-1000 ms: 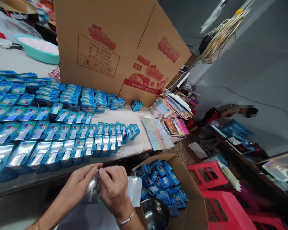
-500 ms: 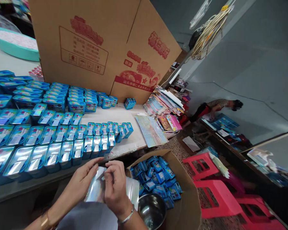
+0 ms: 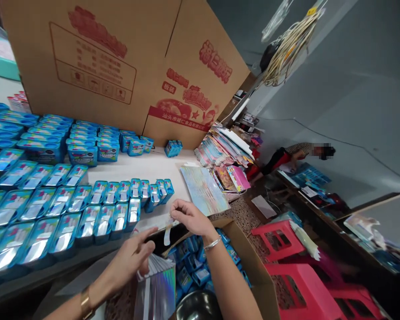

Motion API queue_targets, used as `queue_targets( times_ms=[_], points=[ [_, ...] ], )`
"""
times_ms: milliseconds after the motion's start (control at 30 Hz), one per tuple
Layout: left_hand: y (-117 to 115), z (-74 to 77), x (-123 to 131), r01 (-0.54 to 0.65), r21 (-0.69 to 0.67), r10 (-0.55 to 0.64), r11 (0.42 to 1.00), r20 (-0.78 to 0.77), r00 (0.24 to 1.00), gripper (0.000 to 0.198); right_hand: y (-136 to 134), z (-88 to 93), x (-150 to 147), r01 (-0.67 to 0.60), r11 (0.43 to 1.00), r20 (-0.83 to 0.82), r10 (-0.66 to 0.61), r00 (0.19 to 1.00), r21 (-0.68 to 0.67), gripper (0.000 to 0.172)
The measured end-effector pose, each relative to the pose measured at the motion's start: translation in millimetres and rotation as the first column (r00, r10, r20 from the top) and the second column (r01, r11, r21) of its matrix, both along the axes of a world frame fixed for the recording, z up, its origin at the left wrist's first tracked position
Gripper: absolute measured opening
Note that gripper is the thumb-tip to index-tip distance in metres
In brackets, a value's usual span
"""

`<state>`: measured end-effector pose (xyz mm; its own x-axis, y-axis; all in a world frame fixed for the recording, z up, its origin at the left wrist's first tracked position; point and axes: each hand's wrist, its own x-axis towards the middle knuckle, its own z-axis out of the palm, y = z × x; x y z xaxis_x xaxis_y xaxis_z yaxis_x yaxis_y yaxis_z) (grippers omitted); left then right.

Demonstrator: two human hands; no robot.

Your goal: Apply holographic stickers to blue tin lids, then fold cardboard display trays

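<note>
My right hand [image 3: 191,218] pinches the end of a short, translucent strip [image 3: 167,235] that hangs over the table's front edge. Fingers stretched and apart, my left hand [image 3: 131,258] is just left of the strip. Directly below it is a stack of shiny silver sheets [image 3: 156,291] with a rainbow sheen; whether the hand touches the stack is unclear. Blue boxes [image 3: 66,231] with shiny labels on top stand in rows on the white table [image 3: 183,191], left of my hands. Part of a metal bowl [image 3: 198,306] shows at the bottom.
An open carton [image 3: 256,271] of small blue packs stands below my right arm. A large printed cardboard box [image 3: 120,58] rises behind the rows. Piled papers [image 3: 223,146] lie at the table's end. Red stools [image 3: 296,293] are at right; a person [image 3: 295,153] bends over a far table.
My hands have come apart. The right hand moved up and right, now with the strip; the left opened. The silver stack sits lower, and the view has shifted slightly.
</note>
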<state>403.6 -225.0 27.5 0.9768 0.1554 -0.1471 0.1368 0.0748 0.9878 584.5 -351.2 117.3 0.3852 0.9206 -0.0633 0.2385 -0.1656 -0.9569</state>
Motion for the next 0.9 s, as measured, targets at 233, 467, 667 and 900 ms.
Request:
queue_targets(
  times_ms=[233,467,667,900],
  points=[
    [-10.8,19.8,91.1,-0.025,0.071,0.034,0.997,-0.128,0.991,0.064,6.2,-14.9,61.8,0.049,0.998,-0.001,-0.049,0.999,0.030,0.028],
    [-19.4,-18.8,149.4,-0.280,-0.080,0.274,0.957,-0.080,0.958,0.050,24.5,-31.1,104.5,0.092,0.996,0.293,-0.094,0.951,0.020,0.010],
    [-25.2,-30.2,168.7,-0.410,-0.112,0.402,0.905,-0.087,0.911,0.052,46.1,-49.5,122.7,0.103,0.988,0.562,-0.151,0.813,0.116,0.007],
    [-31.3,-50.0,179.8,-0.523,-0.142,0.511,0.840,-0.114,0.852,0.054,59.6,-63.9,137.6,0.089,0.991,0.559,-0.130,0.819,0.100,0.010]
  ],
)
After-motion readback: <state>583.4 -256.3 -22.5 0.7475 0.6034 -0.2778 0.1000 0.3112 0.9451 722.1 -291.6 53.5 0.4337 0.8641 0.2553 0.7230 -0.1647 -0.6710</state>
